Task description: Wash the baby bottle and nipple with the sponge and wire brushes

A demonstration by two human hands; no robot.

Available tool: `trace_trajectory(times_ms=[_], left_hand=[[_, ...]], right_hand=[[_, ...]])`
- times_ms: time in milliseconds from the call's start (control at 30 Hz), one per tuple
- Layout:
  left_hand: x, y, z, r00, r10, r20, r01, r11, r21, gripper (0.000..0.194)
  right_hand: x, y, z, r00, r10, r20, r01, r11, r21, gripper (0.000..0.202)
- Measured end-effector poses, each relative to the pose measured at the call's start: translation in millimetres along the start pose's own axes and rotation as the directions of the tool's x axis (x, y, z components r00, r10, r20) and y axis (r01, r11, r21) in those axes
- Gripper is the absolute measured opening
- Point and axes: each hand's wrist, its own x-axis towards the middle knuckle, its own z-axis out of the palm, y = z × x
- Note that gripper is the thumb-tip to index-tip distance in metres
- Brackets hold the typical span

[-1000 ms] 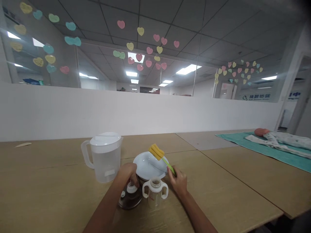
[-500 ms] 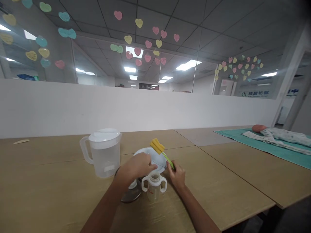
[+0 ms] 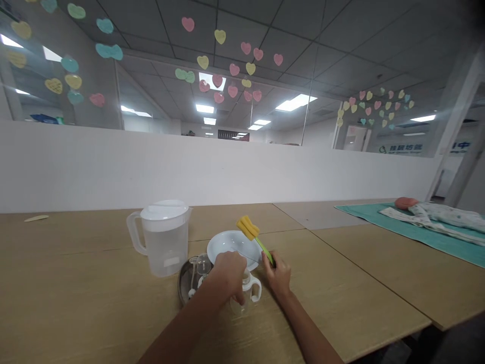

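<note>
My right hand (image 3: 279, 273) grips the green handle of a bottle brush (image 3: 249, 228) with a yellow sponge head, held up at a slant above the table. My left hand (image 3: 230, 275) is closed around the left side of a clear baby bottle (image 3: 247, 299), covering its left handle. The bottle stands upright without a cap, its white right handle showing. Behind the hands sits a white bowl (image 3: 222, 242). Left of my left hand, a metal tray (image 3: 185, 283) holds small clear and white bottle parts, partly hidden by my forearm.
A lidded, translucent pitcher (image 3: 166, 247) stands left of the tray. At the far right, a doll in pale clothes (image 3: 439, 215) lies on a green cloth (image 3: 364, 212). A flat wooden piece (image 3: 37, 218) rests at the back left. A white wall (image 3: 227, 172) borders the table.
My left hand has come from above the tray and bowl down to the bottle's left side, uncovering part of the tray. My right hand still holds the brush in nearly the same place.
</note>
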Motion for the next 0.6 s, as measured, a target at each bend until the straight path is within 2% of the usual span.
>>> trace_trajectory(times_ms=[200,333,433,500,600], left_hand=[[12,-1,8.2,0.997,0.029,0.069,-0.032,0.999,0.031,0.057],[12,0,10.9,0.997,0.057,0.055,-0.058,0.998,0.001,0.063],[8,0,9.6,0.996,0.086,0.029,-0.085,0.996,-0.022,0.055],[5,-1,5.5,0.988,0.153,0.012,-0.152,0.986,-0.071,0.05],[-3,-9,-6.3,0.95,0.307,-0.058,-0.31,0.904,-0.296,0.049]], right_hand=[[0,1,0,1.0,0.017,0.015,-0.017,1.0,0.003,0.042],[0,0,0,1.0,0.009,0.001,-0.009,1.0,0.003,0.042],[0,0,-1,1.0,0.008,0.001,-0.008,1.0,0.003,0.042],[0,1,0,1.0,0.009,0.008,-0.009,1.0,0.011,0.042],[-1,3,2,1.0,0.03,0.007,-0.03,0.999,0.01,0.041]])
